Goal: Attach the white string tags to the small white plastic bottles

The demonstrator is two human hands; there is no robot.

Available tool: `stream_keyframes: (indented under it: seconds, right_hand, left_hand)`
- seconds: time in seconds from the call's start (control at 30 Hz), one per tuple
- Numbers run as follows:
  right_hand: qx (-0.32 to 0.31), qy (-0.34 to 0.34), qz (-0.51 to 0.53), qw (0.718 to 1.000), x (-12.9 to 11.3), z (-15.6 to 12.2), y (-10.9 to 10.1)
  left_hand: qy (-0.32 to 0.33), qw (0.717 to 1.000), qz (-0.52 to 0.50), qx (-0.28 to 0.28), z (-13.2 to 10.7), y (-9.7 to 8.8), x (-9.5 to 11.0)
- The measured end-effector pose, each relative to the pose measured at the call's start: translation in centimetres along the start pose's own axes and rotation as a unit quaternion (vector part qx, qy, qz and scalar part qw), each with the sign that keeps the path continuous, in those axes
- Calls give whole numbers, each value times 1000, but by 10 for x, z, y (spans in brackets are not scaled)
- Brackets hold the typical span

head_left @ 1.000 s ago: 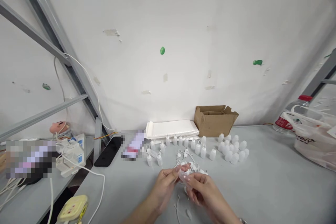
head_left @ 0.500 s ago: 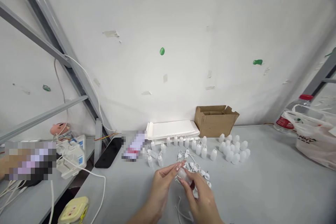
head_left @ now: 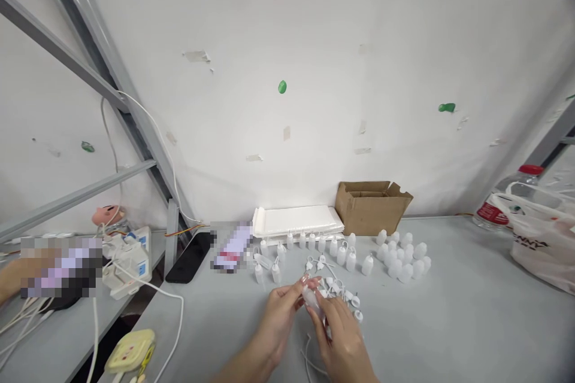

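Note:
A small translucent plastic bottle (head_left: 313,301) is held between my two hands, low in the middle of the view. My right hand (head_left: 340,330) has its fingers wrapped round the bottle's body. The thumb and fingers of my left hand (head_left: 279,316) close on its upper end; whether a cap is pinched there cannot be made out. Behind and beside my right hand lie several loose white caps with straps (head_left: 354,300), partly covered by it. Farther back stand several capped bottles (head_left: 351,261). To the right is a cluster of bottles without visible caps (head_left: 405,272).
A cardboard box (head_left: 372,215) and white flat packs (head_left: 296,221) stand against the wall. Left are a black phone (head_left: 191,258), a power strip (head_left: 130,269), cables and a yellow case (head_left: 131,352). Another person's hand (head_left: 18,272) is far left. A plastic bag (head_left: 543,251) sits right.
The whole view has shifted slightly to the right. Both hands stay on the small bottle, with the fingers and the bottle's tilt slightly altered.

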State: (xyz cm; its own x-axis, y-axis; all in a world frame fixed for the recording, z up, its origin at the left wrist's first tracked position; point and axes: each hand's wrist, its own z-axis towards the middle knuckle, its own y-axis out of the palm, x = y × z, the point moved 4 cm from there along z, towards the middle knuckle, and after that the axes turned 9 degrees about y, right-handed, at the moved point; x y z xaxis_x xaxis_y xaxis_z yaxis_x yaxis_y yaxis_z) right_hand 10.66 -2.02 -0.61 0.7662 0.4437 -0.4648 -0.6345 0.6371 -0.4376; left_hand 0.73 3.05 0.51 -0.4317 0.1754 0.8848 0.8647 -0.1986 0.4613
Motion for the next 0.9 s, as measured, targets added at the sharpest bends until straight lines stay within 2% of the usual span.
stream_keyframes:
  seconds: [0.2,0.4,0.5,0.6,0.67,0.77,0.83,0.9]
  right_hand:
    - [34,14,-19,999,8,-13,9]
    - [53,-22,-45,997,-6,1,2]
    - [57,-29,-44,997,-9,3,0]
    - [61,-4,-14,998,-5,-1,0]
    - [33,40,33,998,-1,-6,2]
    - [-43,180,134,974,7,-7,5]
    - [-94,298,213,926,13,-4,7]
    - [-156,392,307,853,16,2,11]
  left_hand:
    - [-12,999,-24,26,-2,0,-16]
    - [-9,997,-48,60,-5,-2,-19]
    - [-4,997,-65,46,-6,1,-18]
    - [-13,995,-99,22,-7,3,-17]
    - [-23,993,-112,16,-7,4,-17]
    - [-21,994,-106,7,-8,6,-15]
    - [-8,996,-88,-1,-8,7,-12]
    - [10,998,-63,-9,-7,7,-8]
